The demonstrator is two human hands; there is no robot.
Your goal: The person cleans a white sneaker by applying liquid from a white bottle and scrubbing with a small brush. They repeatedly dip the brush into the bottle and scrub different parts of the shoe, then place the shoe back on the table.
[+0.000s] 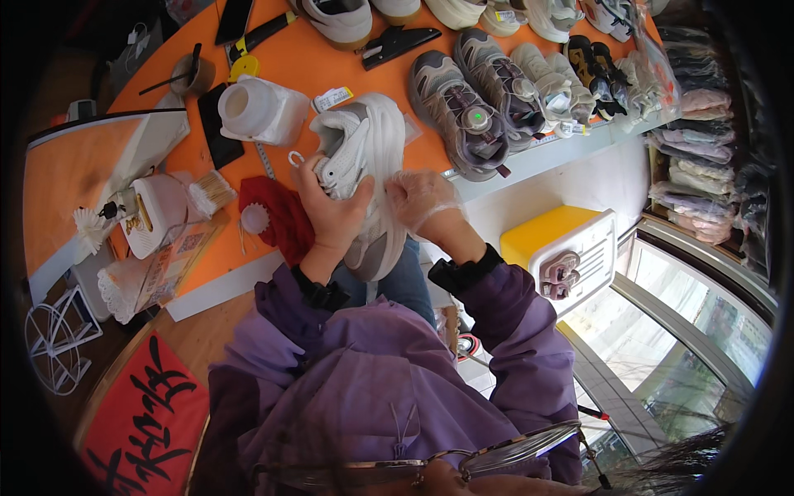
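Note:
My left hand (338, 208) grips a white sneaker (388, 149) with a grey-tipped sole, its thumb and fingers around the laced upper. The shoe is tilted with its sole edge turned to the right. In a clear plastic glove, my right hand (428, 199) presses curled fingers at the sole's side wall; whether anything is between them is hidden. Left of the shoe stands an uncapped white plastic jar (273, 115). A red cloth (286, 217) lies by my left wrist, with a white ridged cap (255, 219) on it.
Grey sneakers (456, 118) and several other shoes line the orange table (360, 71). A black stapler (403, 46) and a yellow-black utility knife (263, 34) lie behind. Cotton swabs (212, 192) stand left. A yellow box with a white top (589, 260) bears pink shoes (559, 274).

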